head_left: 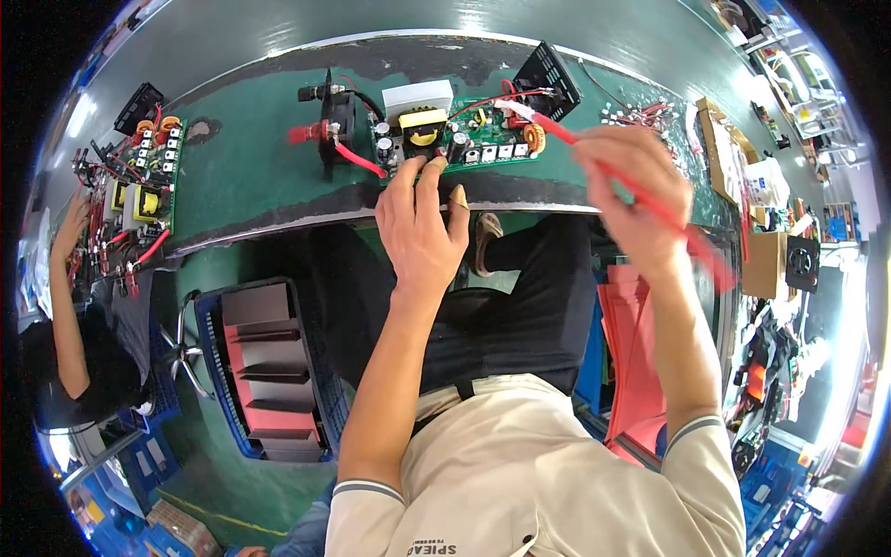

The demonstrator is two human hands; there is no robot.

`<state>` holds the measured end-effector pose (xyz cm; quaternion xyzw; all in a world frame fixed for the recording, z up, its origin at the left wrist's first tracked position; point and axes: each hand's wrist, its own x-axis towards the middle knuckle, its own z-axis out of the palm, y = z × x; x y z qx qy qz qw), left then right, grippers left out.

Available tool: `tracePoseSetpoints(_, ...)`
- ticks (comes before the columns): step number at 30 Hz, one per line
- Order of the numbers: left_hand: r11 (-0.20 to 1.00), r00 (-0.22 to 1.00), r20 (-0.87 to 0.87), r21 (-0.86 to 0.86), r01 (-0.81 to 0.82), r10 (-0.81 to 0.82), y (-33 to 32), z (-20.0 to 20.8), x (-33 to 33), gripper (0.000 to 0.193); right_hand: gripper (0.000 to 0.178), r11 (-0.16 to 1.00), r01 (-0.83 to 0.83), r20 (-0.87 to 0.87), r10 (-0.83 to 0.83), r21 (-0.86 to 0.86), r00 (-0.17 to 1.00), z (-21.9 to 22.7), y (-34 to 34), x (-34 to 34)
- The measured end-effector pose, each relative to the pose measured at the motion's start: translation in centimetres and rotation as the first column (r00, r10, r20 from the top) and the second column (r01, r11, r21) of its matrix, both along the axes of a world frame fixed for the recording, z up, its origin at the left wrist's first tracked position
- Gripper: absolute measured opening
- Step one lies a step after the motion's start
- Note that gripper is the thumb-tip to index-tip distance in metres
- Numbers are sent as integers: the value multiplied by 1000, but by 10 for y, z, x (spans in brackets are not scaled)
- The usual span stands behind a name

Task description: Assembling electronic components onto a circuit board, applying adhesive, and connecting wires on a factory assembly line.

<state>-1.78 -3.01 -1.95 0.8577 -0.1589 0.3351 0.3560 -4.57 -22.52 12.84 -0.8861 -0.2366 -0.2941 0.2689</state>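
A green circuit board [506, 154] with a yellow transformer, capacitors and a copper coil lies on the bench before me. Black end panels with fans or vents stand at its two ends, the left fan panel [338, 125] and the right vented panel [548, 82], joined by wires. My left hand [418, 223] rests its fingertips on the board's near edge, thumb held apart; tan covers show on some fingertips. Closed around a long red stick-like tool [557, 131] with a white tip, my right hand [640, 190] is blurred by motion. The tip is over the board's right half, near the coil.
Another person's hand [72, 223] is by similar boards [139, 186] at the left. A blue crate [218, 362] with dark and pink pieces stands on the floor. Pink sheets [631, 353] are at my right. Wires [650, 116] and a cardboard box [719, 153] lie on the bench's right.
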Motion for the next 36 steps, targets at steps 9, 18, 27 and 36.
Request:
tracePoseSetpoints(9, 1000, 1000, 15, -9, -6, 6, -1, -1, -1, 42, 15, 878, 137, -436, 88, 458, 896, 17, 9, -17)
tracePoseSetpoints(18, 1000, 1000, 15, -5, -13, 13, -1, -1, 0, 41, 12, 990, 106, -385, -64, 91, 921, 10, 19, 4)
tracePoseSetpoints(27, 1000, 1000, 13, -12, -12, 12, 0, 0, -2, 39, 11, 989, 85, -326, -41, 122, 944, 5, 30, 10)
tracePoseSetpoints(36, 1000, 1000, 10, -11, -23, 23, 3, -4, -1, 40, 13, 973, 109, -300, -44, 203, 953, 7, 20, -3)
